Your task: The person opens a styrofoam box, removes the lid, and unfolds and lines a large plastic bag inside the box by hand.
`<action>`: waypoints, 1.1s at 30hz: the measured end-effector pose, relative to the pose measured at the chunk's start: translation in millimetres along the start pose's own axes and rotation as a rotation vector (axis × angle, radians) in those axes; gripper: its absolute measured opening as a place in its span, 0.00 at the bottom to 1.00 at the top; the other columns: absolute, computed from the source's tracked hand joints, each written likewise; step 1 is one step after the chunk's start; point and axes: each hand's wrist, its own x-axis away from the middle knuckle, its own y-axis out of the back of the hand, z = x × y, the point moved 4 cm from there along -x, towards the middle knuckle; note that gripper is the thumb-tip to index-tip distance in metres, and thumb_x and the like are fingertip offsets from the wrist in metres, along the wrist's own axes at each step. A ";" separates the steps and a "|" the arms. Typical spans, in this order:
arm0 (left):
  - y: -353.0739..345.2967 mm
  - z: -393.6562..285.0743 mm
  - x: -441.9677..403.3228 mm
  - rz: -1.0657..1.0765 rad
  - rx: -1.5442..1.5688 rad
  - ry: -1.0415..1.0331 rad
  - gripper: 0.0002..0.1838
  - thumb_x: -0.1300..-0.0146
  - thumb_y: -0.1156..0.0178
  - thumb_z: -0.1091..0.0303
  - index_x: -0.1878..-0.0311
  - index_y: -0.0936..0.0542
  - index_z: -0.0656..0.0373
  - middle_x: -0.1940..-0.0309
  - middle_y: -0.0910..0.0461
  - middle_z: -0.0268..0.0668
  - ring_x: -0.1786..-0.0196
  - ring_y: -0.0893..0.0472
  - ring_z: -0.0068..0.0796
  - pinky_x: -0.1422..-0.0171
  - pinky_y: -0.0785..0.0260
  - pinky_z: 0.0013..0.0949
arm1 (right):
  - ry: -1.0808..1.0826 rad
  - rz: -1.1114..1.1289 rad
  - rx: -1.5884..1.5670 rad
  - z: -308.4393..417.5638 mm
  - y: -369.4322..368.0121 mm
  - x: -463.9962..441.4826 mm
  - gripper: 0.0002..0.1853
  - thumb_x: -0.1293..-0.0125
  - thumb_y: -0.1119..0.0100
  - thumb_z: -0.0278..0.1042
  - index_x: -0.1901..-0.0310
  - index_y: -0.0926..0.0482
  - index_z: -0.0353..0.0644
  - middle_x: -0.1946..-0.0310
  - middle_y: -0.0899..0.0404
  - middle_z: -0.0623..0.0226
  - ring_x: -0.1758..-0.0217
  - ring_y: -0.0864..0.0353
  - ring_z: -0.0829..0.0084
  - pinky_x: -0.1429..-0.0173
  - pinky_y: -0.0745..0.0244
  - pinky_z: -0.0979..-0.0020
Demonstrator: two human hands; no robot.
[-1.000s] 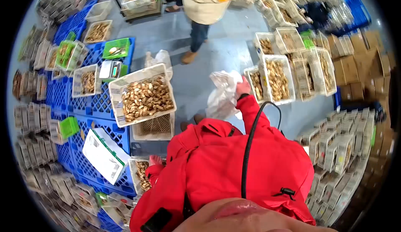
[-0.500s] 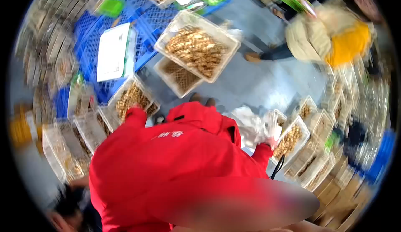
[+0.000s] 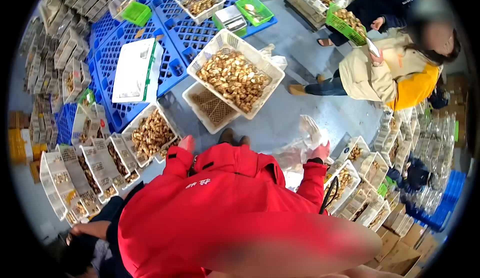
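Note:
My left hand (image 3: 187, 143), fingers curled and nothing visible in it, is beside a white crate (image 3: 172, 122) filled with brown knobbly pieces (image 3: 150, 135). My right hand (image 3: 320, 151) is closed on a crumpled clear plastic bag (image 3: 311, 132), which hangs to the left of and below the hand. Ahead of me, a large white crate (image 3: 272, 85) heaped with the same brown pieces (image 3: 235, 78) rests crosswise on another white crate (image 3: 200, 120) with perforated walls. Near my right forearm stands a white crate (image 3: 354, 175) of brown pieces.
A blue pallet platform (image 3: 172, 43) carries a white lidded box (image 3: 134, 73), green baskets (image 3: 255, 10) and a scale-like box (image 3: 231, 19). Rows of white crates (image 3: 107, 160) line both sides. A person in a beige jacket (image 3: 362, 78) stands at right. Someone else crouches behind me at left.
My left hand has come away from the crate of brown pieces, to the right. My right hand has risen with the plastic bag, which now stretches upward. The view has shifted slightly.

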 end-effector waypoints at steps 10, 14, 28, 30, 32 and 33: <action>-132.1 -73.6 -20.9 -0.339 -0.847 -0.473 0.41 0.55 0.34 0.57 0.41 0.44 0.65 0.43 0.41 0.47 0.42 0.39 0.41 0.39 0.47 0.33 | 0.089 0.197 -0.957 100.5 -33.7 -16.0 0.21 0.49 0.41 0.32 0.52 0.31 0.38 0.60 0.26 0.67 0.61 0.26 0.75 0.57 0.30 0.73; -356.2 -150.1 6.1 0.055 -1.208 -0.883 0.47 0.68 0.32 0.62 0.41 0.43 0.61 0.42 0.44 0.49 0.37 0.46 0.44 0.35 0.53 0.38 | 0.614 0.238 -0.469 176.9 -44.8 11.8 0.20 0.46 0.44 0.36 0.53 0.31 0.36 0.60 0.25 0.63 0.58 0.26 0.73 0.54 0.32 0.73; -371.5 -158.4 8.6 0.017 -0.780 -0.905 0.23 0.57 0.40 0.59 0.56 0.27 0.56 0.60 0.24 0.34 0.57 0.25 0.30 0.51 0.35 0.32 | 0.854 0.981 -0.540 218.6 -152.8 106.0 0.15 0.43 0.47 0.33 0.55 0.29 0.38 0.60 0.26 0.63 0.57 0.27 0.67 0.52 0.33 0.69; -344.5 -164.6 18.1 -0.025 -0.749 -0.683 0.21 0.58 0.40 0.61 0.58 0.26 0.59 0.62 0.23 0.39 0.60 0.24 0.33 0.55 0.33 0.32 | 0.587 1.192 -0.615 220.2 -150.9 123.5 0.15 0.43 0.47 0.33 0.55 0.29 0.37 0.59 0.26 0.62 0.56 0.27 0.67 0.51 0.33 0.68; -320.7 -162.5 15.8 0.170 -0.767 -0.861 0.21 0.55 0.41 0.64 0.55 0.28 0.60 0.62 0.23 0.38 0.56 0.25 0.33 0.50 0.35 0.31 | 1.064 1.013 -0.305 253.7 -141.4 137.3 0.17 0.44 0.47 0.33 0.54 0.30 0.34 0.56 0.27 0.58 0.53 0.29 0.65 0.49 0.35 0.68; -316.1 -170.1 22.5 0.020 -1.042 -1.042 0.20 0.53 0.42 0.65 0.54 0.28 0.60 0.61 0.23 0.38 0.55 0.25 0.33 0.50 0.35 0.31 | 1.021 1.021 -0.327 269.6 -142.2 146.1 0.18 0.44 0.47 0.32 0.53 0.31 0.34 0.54 0.29 0.57 0.51 0.30 0.65 0.47 0.37 0.69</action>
